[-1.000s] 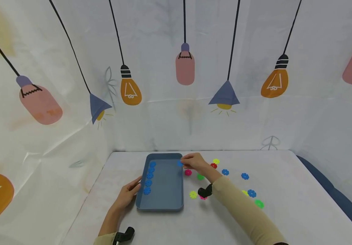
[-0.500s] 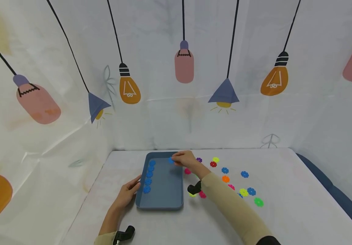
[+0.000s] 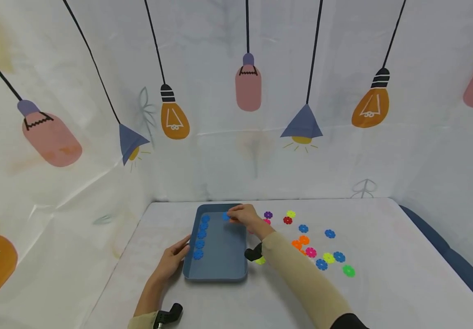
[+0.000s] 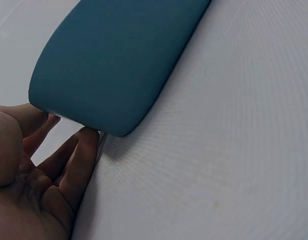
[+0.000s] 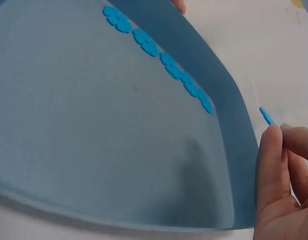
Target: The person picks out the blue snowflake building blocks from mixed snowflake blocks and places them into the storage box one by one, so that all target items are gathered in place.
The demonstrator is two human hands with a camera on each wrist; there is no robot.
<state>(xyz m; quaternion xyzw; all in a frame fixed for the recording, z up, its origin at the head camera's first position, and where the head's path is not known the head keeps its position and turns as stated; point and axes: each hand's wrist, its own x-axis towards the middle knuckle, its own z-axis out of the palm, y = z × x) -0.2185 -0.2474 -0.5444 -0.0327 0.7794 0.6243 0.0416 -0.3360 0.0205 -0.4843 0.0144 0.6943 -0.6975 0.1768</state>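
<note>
A blue-grey tray [image 3: 215,269] lies on the white table, with a row of several blue flower-shaped plastic discs [image 3: 201,234] along its left side. My left hand [image 3: 170,261] holds the tray at its left edge; in the left wrist view, fingertips [image 4: 89,134] meet the tray's outer wall [image 4: 104,75]. Between thumb and fingers, my right hand [image 3: 244,215] pinches another blue flower-shaped disc [image 3: 225,216] over the tray's far right part. From the right wrist, this disc [image 5: 265,116] appears edge-on, its lower end covered by the fingers.
Right of the tray lie scattered discs of the same shape: purple [image 3: 268,214], dark red [image 3: 287,220], orange [image 3: 304,240], green [image 3: 348,271], yellow, pink and several blue ones [image 3: 330,233]. A printed curtain [image 3: 220,169] hangs behind the table. My right forearm [image 3: 302,278] crosses above the table.
My right hand has moved left with the blue disc, from the tray's right rim to above its far inner part. The left hand and the tray stay put.
</note>
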